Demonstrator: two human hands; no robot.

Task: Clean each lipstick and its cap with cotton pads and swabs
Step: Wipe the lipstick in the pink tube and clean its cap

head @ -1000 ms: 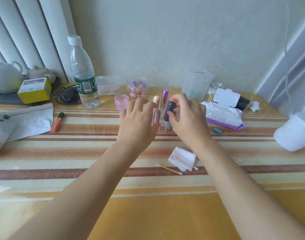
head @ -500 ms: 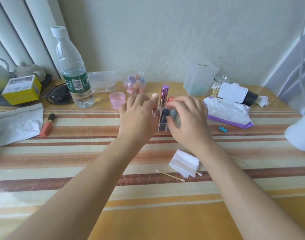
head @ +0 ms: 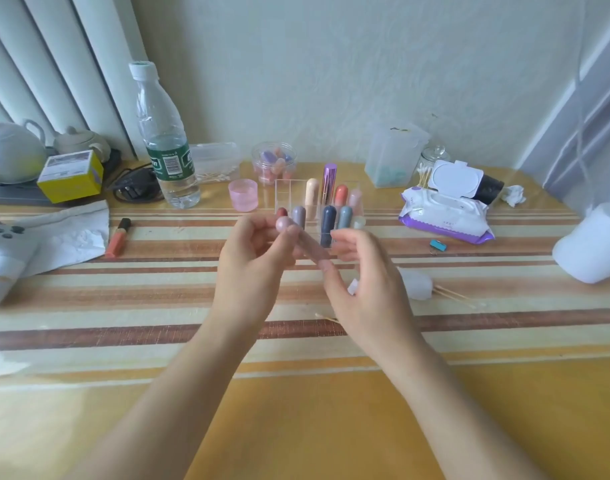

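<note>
pink lipstick (head: 308, 242) motion-blurred, lower end lost against right hand (head: 362, 289) thumb, grip there unclear. cotton pad (head: 416, 284) mostly hidden by same hand. teapot (head: 9, 150) cut by left edge.

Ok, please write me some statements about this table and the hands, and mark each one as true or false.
1. The left hand holds a pink lipstick above the table. True.
2. The water bottle lies on its side. False: it stands upright, with its cap on.
3. The flip lid of the wet wipes pack is open. True.
4. The clear organizer is empty. False: several lipsticks stand in it.
5. An orange lipstick lies flat on the table, left of the hands. True.
</note>
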